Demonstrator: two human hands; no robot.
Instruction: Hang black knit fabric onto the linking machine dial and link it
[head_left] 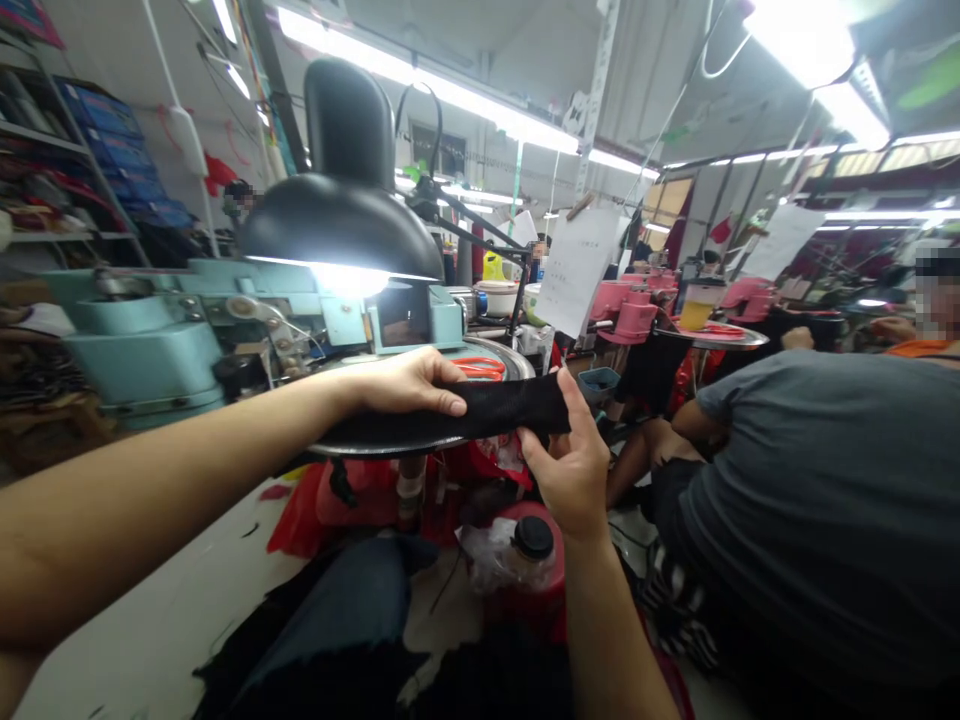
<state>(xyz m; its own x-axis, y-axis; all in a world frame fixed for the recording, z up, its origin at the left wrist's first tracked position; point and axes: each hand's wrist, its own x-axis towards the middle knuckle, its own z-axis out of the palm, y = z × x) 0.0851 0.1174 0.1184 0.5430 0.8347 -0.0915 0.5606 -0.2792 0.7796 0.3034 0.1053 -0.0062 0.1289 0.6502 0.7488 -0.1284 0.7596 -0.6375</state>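
Note:
A strip of black fabric (510, 405) stretches between my two hands over the front rim of a round metal tray (390, 450). My left hand (416, 385) lies on its left part, the thumb pressed on top and the other fingers mostly hidden. At the strip's right end, my right hand (566, 450) pinches the cloth, with a finger up at the upper corner and the thumb at the lower edge. Red-handled scissors (480, 368) rest on the tray behind the fabric.
A black lamp (345, 220) hangs over the tray, before a teal machine (150, 350). A seated person in a grey shirt (832, 440) is close on the right. Below stands a black-lidded jar (533, 538) beside clear plastic.

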